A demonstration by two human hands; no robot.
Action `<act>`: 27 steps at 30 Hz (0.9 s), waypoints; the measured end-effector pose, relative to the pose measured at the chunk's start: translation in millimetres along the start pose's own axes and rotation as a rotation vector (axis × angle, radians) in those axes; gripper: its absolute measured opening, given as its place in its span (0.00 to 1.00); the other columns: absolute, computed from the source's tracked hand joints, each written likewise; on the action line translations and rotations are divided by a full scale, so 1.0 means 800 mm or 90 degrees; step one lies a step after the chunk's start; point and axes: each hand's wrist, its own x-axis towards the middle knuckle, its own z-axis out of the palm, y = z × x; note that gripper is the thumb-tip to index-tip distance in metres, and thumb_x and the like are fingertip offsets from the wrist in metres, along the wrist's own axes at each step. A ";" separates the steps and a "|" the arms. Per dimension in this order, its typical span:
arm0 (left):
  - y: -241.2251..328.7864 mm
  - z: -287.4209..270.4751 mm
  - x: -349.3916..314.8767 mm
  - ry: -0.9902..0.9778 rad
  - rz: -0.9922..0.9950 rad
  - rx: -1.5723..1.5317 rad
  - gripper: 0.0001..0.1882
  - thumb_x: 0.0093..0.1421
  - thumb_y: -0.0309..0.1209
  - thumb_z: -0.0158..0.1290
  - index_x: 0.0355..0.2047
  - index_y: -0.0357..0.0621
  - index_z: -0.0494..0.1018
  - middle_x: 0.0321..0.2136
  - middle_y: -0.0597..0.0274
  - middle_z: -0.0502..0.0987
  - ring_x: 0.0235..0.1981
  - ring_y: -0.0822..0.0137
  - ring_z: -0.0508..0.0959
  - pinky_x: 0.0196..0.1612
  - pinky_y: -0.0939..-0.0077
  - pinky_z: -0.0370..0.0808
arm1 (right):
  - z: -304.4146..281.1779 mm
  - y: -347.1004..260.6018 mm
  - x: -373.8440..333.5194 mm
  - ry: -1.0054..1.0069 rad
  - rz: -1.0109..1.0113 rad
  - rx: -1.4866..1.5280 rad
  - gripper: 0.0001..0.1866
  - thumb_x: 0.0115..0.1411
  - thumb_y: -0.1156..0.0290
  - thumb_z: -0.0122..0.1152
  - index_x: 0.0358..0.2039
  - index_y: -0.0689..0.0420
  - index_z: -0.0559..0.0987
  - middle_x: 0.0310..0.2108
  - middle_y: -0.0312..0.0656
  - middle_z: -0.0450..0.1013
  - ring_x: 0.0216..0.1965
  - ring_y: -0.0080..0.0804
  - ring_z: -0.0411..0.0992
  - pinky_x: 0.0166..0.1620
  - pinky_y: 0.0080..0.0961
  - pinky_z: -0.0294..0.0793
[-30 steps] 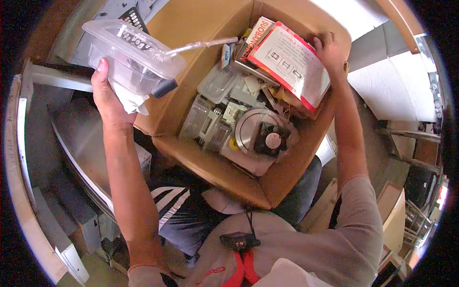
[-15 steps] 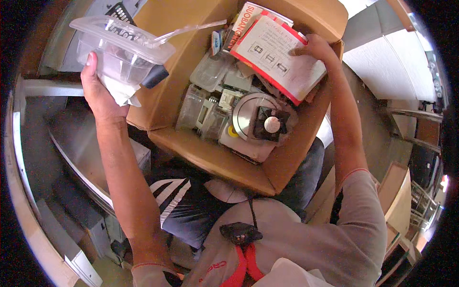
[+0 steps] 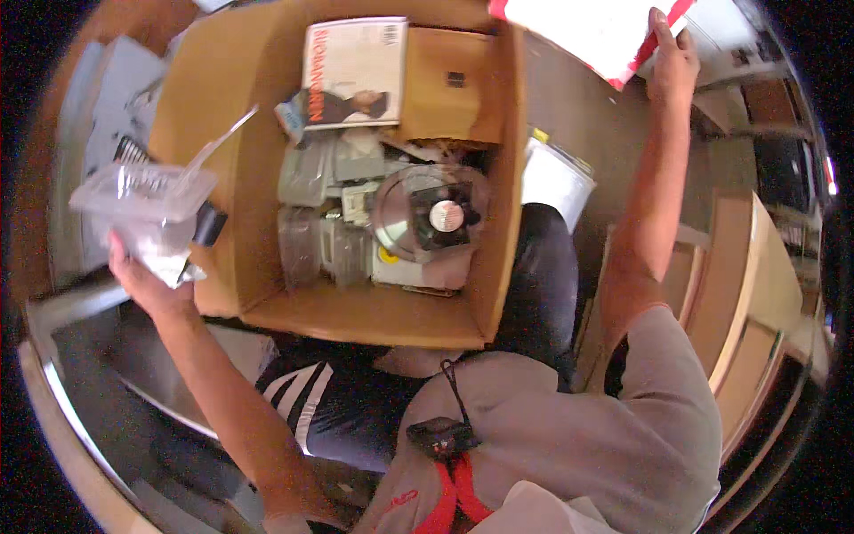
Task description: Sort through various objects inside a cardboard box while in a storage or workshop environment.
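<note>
Hold the clear tub (image 3: pixel 142 203) level in the left hand (image 3: pixel 149 278), thumb against its side; cannot tell the hidden fingers' spread. Inside the cardboard box (image 3: pixel 374 319), bold red lettering on a white packet (image 3: pixel 356 62). At upper right, red-edged package (image 3: pixel 589 31) pinched between right hand (image 3: pixel 673 64) fingers; grip firmly, printing unreadable.

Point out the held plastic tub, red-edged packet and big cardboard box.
Held plastic tub (image 3: pixel 153 230): head view, side wall.
Red-edged packet (image 3: pixel 592 33): head view, white face.
Big cardboard box (image 3: pixel 365 318): head view, near wall.
</note>
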 end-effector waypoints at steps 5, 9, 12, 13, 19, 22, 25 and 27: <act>0.001 0.021 -0.013 -0.014 -0.004 0.022 0.34 0.61 0.49 0.45 0.59 0.37 0.56 0.54 0.51 0.66 0.53 0.53 0.69 0.56 0.58 0.66 | -0.140 0.172 -0.041 0.109 0.135 -0.106 0.20 0.62 0.65 0.55 0.50 0.66 0.70 0.43 0.43 0.72 0.43 0.31 0.71 0.44 0.30 0.71; 0.010 0.022 -0.019 0.010 0.018 0.054 0.33 0.60 0.49 0.46 0.59 0.39 0.57 0.53 0.52 0.67 0.53 0.54 0.69 0.56 0.58 0.66 | -0.166 0.281 -0.204 0.152 0.498 0.135 0.24 0.62 0.62 0.55 0.51 0.69 0.69 0.45 0.45 0.72 0.45 0.36 0.71 0.49 0.32 0.71; -0.008 0.036 -0.013 -0.016 -0.006 0.009 0.31 0.61 0.48 0.45 0.57 0.38 0.59 0.52 0.52 0.68 0.53 0.55 0.69 0.56 0.58 0.65 | -0.245 0.380 -0.321 0.115 0.600 0.049 0.28 0.56 0.55 0.58 0.46 0.69 0.73 0.40 0.46 0.73 0.38 0.34 0.71 0.43 0.32 0.70; 0.014 0.029 -0.027 0.003 0.036 0.053 0.31 0.61 0.48 0.45 0.57 0.38 0.59 0.51 0.52 0.69 0.53 0.55 0.70 0.56 0.58 0.65 | -0.184 0.368 -0.365 0.097 0.643 0.045 0.30 0.56 0.54 0.59 0.46 0.71 0.72 0.41 0.47 0.74 0.39 0.36 0.72 0.44 0.31 0.70; 0.006 0.024 -0.021 -0.054 0.028 0.021 0.32 0.61 0.47 0.44 0.60 0.39 0.57 0.51 0.52 0.69 0.53 0.56 0.70 0.57 0.59 0.65 | -0.218 0.372 -0.362 -0.088 0.471 -0.670 0.25 0.49 0.54 0.60 0.36 0.67 0.78 0.33 0.53 0.77 0.33 0.45 0.76 0.40 0.38 0.73; 0.009 0.017 -0.021 -0.050 0.051 0.022 0.31 0.61 0.47 0.45 0.57 0.37 0.59 0.51 0.52 0.70 0.51 0.55 0.71 0.55 0.60 0.66 | -0.143 0.279 -0.290 0.010 0.162 -0.577 0.20 0.52 0.58 0.61 0.36 0.64 0.78 0.35 0.52 0.77 0.37 0.44 0.76 0.42 0.36 0.72; 0.006 0.018 -0.014 -0.019 0.031 -0.005 0.30 0.62 0.47 0.45 0.58 0.39 0.59 0.51 0.54 0.70 0.51 0.55 0.71 0.55 0.60 0.66 | -0.024 0.113 -0.210 -0.073 -0.016 -0.382 0.18 0.54 0.61 0.62 0.37 0.64 0.77 0.34 0.53 0.75 0.35 0.50 0.75 0.40 0.34 0.73; 0.004 0.026 -0.013 -0.016 0.007 -0.025 0.30 0.62 0.46 0.45 0.57 0.40 0.59 0.51 0.55 0.70 0.51 0.56 0.72 0.54 0.60 0.67 | 0.053 0.014 -0.205 -0.244 -0.113 -0.432 0.18 0.52 0.59 0.64 0.36 0.61 0.77 0.34 0.50 0.76 0.36 0.45 0.75 0.40 0.33 0.73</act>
